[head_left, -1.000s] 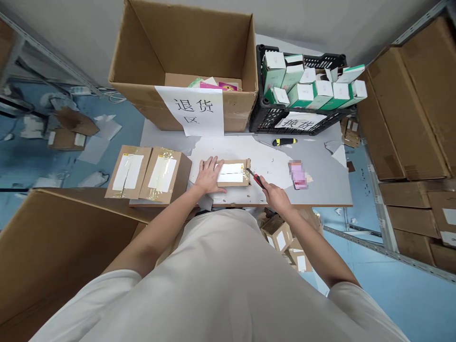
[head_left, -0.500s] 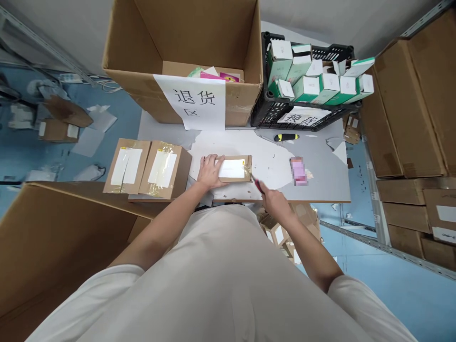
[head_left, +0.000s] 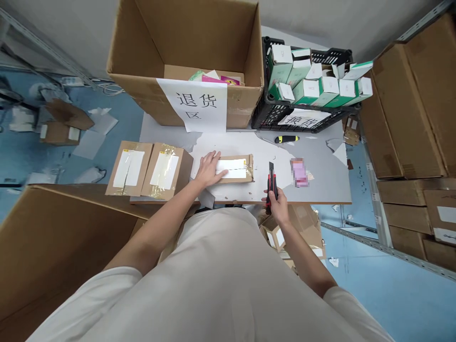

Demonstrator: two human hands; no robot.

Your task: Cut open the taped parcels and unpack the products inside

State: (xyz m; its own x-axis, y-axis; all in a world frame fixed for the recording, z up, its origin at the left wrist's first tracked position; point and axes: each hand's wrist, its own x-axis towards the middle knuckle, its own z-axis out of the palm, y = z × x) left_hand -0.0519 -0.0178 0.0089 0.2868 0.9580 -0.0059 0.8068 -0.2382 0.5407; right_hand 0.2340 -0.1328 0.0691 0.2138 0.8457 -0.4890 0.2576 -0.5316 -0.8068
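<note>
Drawn back from the small brown cardboard box, a red-and-black utility knife sits gripped in the right hand, its blade off the clear tape; apart from it, the left hand lies spread over the box's near end on the grey bench.

Left hand flat on small carton; right hand grips red-black cutter, blade pointing away from the body, yellow-black tool beyond it on counter, pixelated pink item to its right.
</note>
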